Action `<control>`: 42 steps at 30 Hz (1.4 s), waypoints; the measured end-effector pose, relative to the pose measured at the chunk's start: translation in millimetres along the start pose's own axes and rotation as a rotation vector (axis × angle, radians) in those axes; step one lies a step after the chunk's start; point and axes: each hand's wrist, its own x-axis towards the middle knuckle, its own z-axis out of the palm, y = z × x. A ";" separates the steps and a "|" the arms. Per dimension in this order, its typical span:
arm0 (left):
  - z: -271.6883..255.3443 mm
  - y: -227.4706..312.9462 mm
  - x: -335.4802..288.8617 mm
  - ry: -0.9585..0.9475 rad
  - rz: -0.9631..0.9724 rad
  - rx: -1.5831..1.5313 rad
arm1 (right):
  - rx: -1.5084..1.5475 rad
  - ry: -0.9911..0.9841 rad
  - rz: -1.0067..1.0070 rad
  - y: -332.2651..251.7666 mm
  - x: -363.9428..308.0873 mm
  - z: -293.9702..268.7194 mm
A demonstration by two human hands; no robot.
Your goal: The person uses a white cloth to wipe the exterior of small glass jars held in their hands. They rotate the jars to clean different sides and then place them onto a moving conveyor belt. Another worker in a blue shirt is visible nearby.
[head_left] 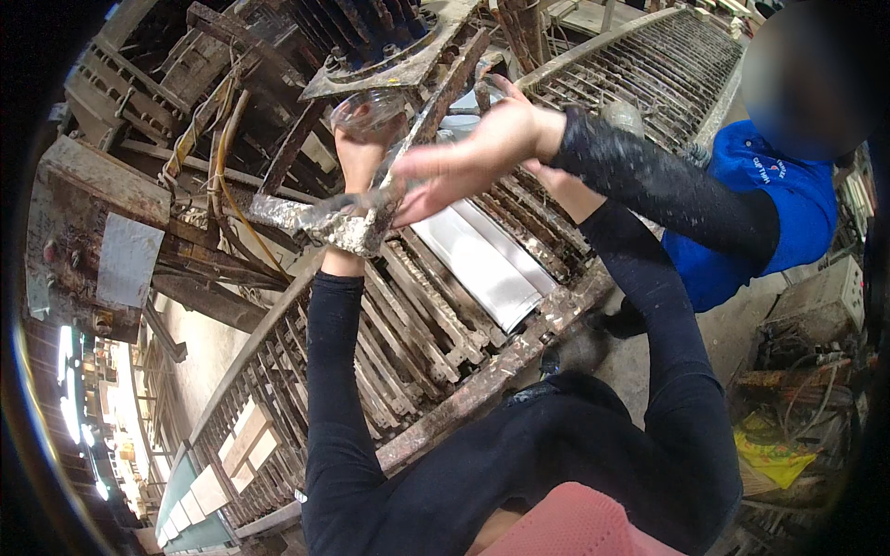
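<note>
My left hand (362, 148) is raised beside a crusted metal bar, under the machine plate. A clear, shiny, film-like thing (369, 109) covers its fingers, so their grip is hidden. A bracket caked with white residue (357, 230) crosses in front of my left wrist. My right hand (559, 188) reaches in from the right; a co-worker's forearm and hand (491, 139) cover its fingers. That co-worker's hand is smeared by motion and stretches toward the bar between my hands. Below, glossy white sheets or panels (482, 259) lie on the slatted rack (408, 310).
A dark blue machine part (357, 28) stands on a bolted plate above my hands. Yellowish cables (222, 139) hang at the left. The co-worker in a blue shirt (788, 222) stands close at my right. Another slatted section (640, 60) runs to the far right.
</note>
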 end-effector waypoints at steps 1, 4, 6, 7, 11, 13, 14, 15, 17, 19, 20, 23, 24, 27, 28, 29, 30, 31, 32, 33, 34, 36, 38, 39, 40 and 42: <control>3.0 1.4 -0.1 -0.019 -0.014 0.019 | -0.010 0.004 -0.046 -2.6 1.1 -1.6; 2.3 4.9 -0.5 -0.050 -0.043 0.099 | -0.031 -0.003 -0.110 -3.0 2.8 -2.2; -0.7 3.2 1.1 -0.062 -0.060 0.150 | -0.047 -0.017 -0.126 -2.7 5.9 -4.5; -1.6 2.2 2.1 -0.029 -0.038 0.147 | -0.060 -0.040 -0.134 -3.0 7.9 -5.9; -4.6 -9.9 5.5 0.069 0.040 0.064 | -0.089 -0.134 -0.158 -4.7 15.5 -13.4; -4.1 -11.7 7.7 0.041 0.015 0.070 | -0.091 -0.143 -0.164 -5.5 18.7 -18.0; -7.1 -12.3 8.5 0.031 0.003 0.101 | -0.101 -0.141 -0.162 -4.7 19.4 -17.5; -9.4 -12.9 8.8 0.021 -0.009 0.133 | -0.110 -0.141 -0.161 -4.0 20.0 -16.9; -9.7 -11.7 7.6 0.044 -0.004 0.049 | -0.092 -0.095 -0.148 -1.9 19.5 -14.3; -8.6 -7.6 6.0 0.048 -0.041 -0.020 | -0.071 -0.062 -0.123 -0.5 17.7 -10.9; -7.3 -1.1 4.5 0.039 -0.079 -0.050 | -0.059 -0.051 -0.108 -1.3 15.6 -9.5; -10.8 -2.8 9.6 0.034 -0.065 0.001 | -0.033 -0.031 -0.082 1.1 15.3 -4.0; -16.4 -8.2 12.9 0.042 -0.042 0.045 | -0.028 -0.029 -0.069 3.9 16.9 -1.3; -36.4 -30.9 23.9 0.012 -0.001 0.043 | 0.000 -0.031 -0.029 10.8 25.3 8.7; -44.3 -40.7 27.6 0.010 0.047 -0.110 | -0.028 -0.075 -0.027 14.4 30.8 12.4; -41.9 -41.6 28.2 -0.010 0.084 -0.164 | -0.049 -0.075 -0.045 12.3 35.0 10.8; -38.5 -42.3 28.5 -0.028 0.121 -0.216 | -0.070 -0.077 -0.062 10.2 38.6 9.1; -35.2 -42.6 29.1 -0.044 0.160 -0.267 | -0.091 -0.081 -0.077 7.8 42.0 7.6; -28.5 -36.7 30.2 -0.045 0.083 -0.223 | -0.102 -0.070 -0.084 3.0 46.1 2.2; -28.8 -32.9 29.6 -0.035 0.006 -0.170 | -0.130 -0.158 -0.120 3.9 46.1 0.1; -28.8 -31.9 31.7 -0.048 0.031 -0.096 | -0.148 -0.200 -0.113 2.7 45.5 -2.0; -29.4 -33.4 28.6 -0.022 0.024 -0.026 | -0.158 -0.242 -0.095 1.7 41.0 1.2; -30.2 -36.1 28.9 -0.010 0.044 -0.016 | -0.146 -0.210 -0.084 3.0 41.5 2.4; -30.1 -38.2 30.1 -0.007 0.057 -0.013 | -0.137 -0.207 -0.062 1.8 43.0 1.4; -29.6 -40.8 29.5 0.012 0.104 -0.017 | -0.133 -0.186 -0.062 1.7 43.7 -0.3; -32.7 -42.4 31.4 -0.014 0.111 -0.102 | -0.116 -0.149 -0.062 2.6 46.1 -0.1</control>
